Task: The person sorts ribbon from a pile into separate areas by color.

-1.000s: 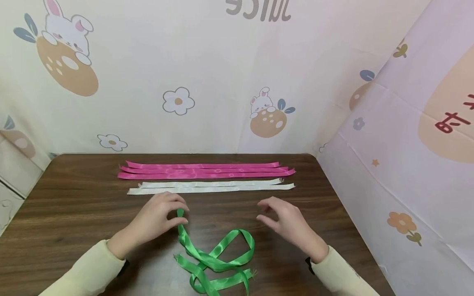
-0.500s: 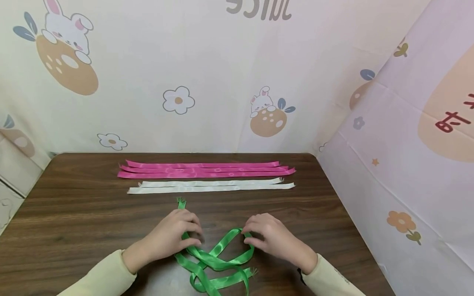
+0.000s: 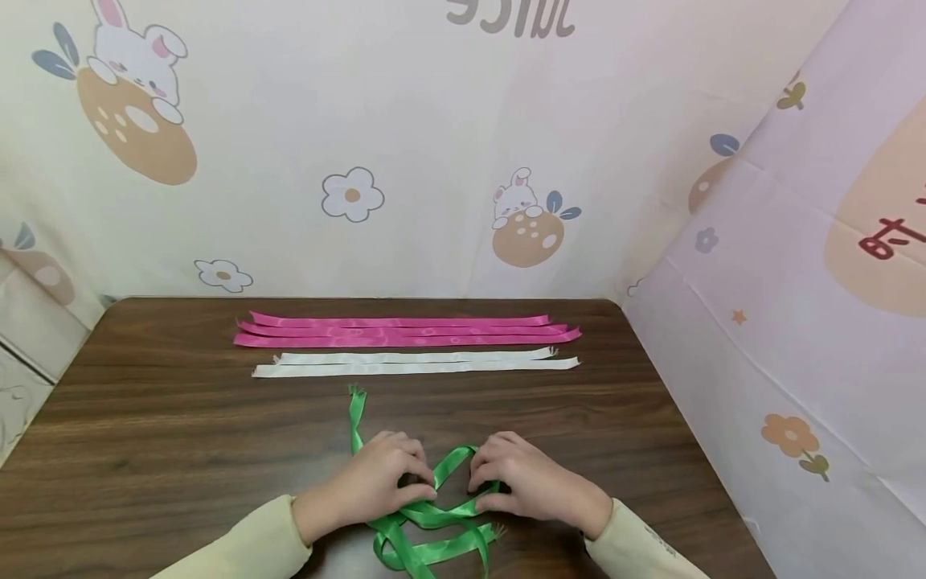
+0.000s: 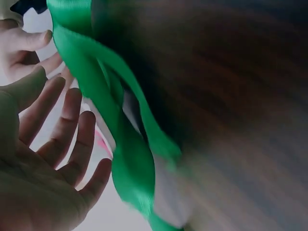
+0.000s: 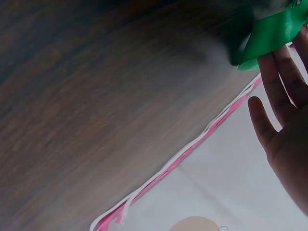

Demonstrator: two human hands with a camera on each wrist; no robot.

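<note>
A long green satin ribbon (image 3: 415, 555) lies in loose loops on the brown table, its frayed far end (image 3: 358, 394) stretching up behind my left hand. My left hand (image 3: 383, 474) is over the crossing strands, thumb and fingers apart; the left wrist view has its spread fingers (image 4: 72, 120) beside the twisted ribbon (image 4: 132, 163). At the loop's right side is my right hand (image 3: 531, 482), with a gap between thumb and forefinger. In the right wrist view, fairly straight fingers (image 5: 272, 89) reach up to the green band (image 5: 274, 36), which overlaps their tips.
Behind the hands, two white ribbons (image 3: 419, 370) lie side by side across the brown table (image 3: 615, 410). Three pink ribbons (image 3: 405, 331) run parallel just beyond them. A printed fabric backdrop (image 3: 419, 104) rises at the table's back edge and along the right side.
My left hand has moved right and nearer, from the ribbon's far end to the crossing strands, uncovering that end. My right hand has come left and down to the loop. The ribbon's loops look much the same.
</note>
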